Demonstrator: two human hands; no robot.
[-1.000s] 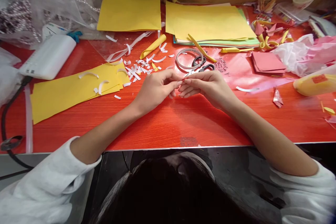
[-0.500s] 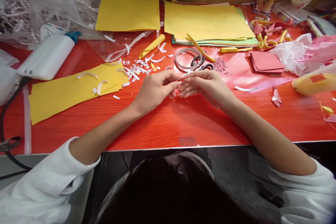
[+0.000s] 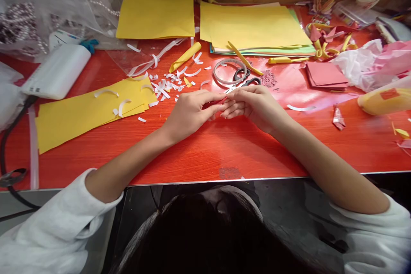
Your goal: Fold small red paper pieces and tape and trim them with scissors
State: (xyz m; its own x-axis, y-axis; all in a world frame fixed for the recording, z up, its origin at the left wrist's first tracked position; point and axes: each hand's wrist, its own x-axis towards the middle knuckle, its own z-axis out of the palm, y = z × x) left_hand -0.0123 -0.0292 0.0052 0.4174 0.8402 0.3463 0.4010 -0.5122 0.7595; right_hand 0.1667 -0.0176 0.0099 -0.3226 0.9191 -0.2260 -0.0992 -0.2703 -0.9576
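Note:
My left hand and my right hand meet above the red table, with their fingertips almost touching. Between them is a small red piece of folded paper, mostly hidden by the fingers. The left thumb and forefinger pinch it from one side. On the other side the right thumb and forefinger close on its end, while the other right fingers curl beneath. Just behind the hands lie scissors with black handles and a roll of clear tape.
White paper scraps and a rolled yellow paper lie left of the scissors. Yellow strips and large yellow sheets surround the work area. Red paper squares and a white power bank sit at the sides.
The fingers have shifted slightly, and more of the red paper shows between the two thumbs. Both hands stay in nearly the same place; the things on the table lie unchanged.

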